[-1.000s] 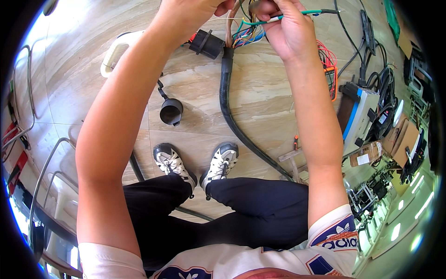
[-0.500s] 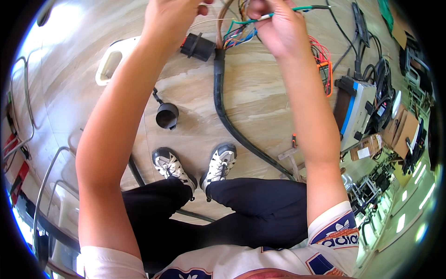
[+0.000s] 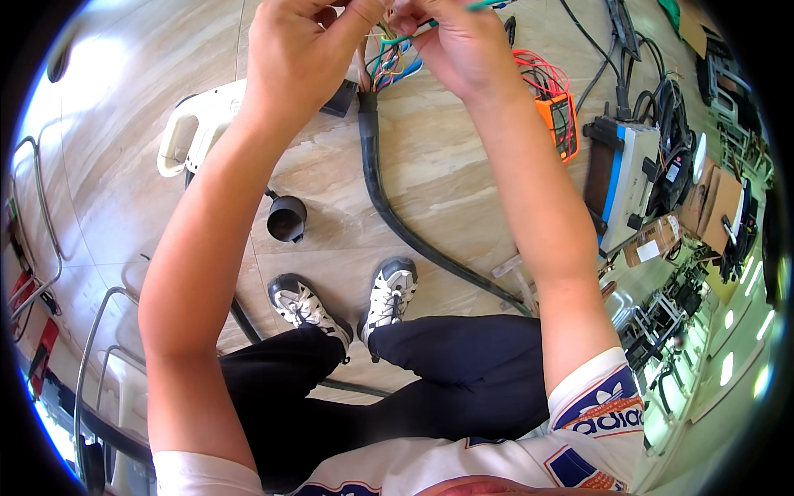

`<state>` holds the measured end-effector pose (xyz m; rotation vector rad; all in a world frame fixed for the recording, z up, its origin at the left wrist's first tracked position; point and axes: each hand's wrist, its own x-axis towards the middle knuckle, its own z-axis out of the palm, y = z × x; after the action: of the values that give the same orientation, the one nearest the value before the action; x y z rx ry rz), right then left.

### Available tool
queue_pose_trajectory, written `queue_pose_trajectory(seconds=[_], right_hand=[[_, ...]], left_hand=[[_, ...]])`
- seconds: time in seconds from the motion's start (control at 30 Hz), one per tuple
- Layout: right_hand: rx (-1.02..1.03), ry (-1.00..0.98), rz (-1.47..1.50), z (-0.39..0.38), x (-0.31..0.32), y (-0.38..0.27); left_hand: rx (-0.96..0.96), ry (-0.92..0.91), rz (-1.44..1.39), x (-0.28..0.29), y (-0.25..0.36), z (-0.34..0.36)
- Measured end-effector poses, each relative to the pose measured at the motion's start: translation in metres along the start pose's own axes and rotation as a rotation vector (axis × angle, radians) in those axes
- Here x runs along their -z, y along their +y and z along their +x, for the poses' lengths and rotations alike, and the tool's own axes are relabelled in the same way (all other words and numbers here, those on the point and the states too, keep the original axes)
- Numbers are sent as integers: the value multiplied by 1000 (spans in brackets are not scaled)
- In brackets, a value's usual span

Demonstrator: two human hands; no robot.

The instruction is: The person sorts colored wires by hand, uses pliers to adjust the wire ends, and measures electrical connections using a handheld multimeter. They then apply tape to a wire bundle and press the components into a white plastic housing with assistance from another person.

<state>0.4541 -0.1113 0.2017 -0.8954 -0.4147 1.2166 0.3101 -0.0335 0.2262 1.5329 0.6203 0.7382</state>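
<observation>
At the top edge my right hand [image 3: 463, 54] is closed on a green wire [image 3: 399, 40], part of which shows beyond the fingers. My left hand [image 3: 310, 58] is beside it, its fingers curled in a pinch. What those fingers hold is hidden. Below both hands, several coloured thin wires [image 3: 400, 69] fan out of a thick black cable [image 3: 372, 157]. That cable curves across the floor toward the lower right. Partly covered by my left hand is a black connector housing [image 3: 339, 101].
A black cup-shaped cap [image 3: 287, 219] lies on the tiled floor, above my shoes [image 3: 389, 293]. To the left is a cream plastic handled piece [image 3: 178, 136]. On the right are an orange multimeter [image 3: 559, 124] with red leads, a grey case [image 3: 637, 182] and a cardboard box [image 3: 653, 241].
My left hand has moved down and right, and my right hand left, bringing their fingertips close together. The green wire remains in my right hand. The connector housing is now more covered.
</observation>
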Motion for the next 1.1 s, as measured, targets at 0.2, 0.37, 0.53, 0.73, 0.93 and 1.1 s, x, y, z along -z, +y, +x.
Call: queue_pose_trajectory(seconds=[0.2, 0.37, 0.53, 0.73, 0.93, 1.1], right_hand=[[-61, -61, -14, 0, -3, -6], [-54, -38, -52, 0, -6, -4], [-69, -12, -121, 0, -9, -4], [-82, -50, -295, 1, -7, -2], [-77, 23, -331, 1, -8, 5], [-100, 108, -176, -1, -6, 7]], left_hand=[[-18, -3, 57, 2, 5, 3], [-107, -86, 203, 15, 6, 6], [-75, -91, 111, 17, -3, 18], [240, -194, 106, 27, 10, 20], [271, -202, 50, 25, 12, 20], [343, -229, -129, 31, -5, 22]])
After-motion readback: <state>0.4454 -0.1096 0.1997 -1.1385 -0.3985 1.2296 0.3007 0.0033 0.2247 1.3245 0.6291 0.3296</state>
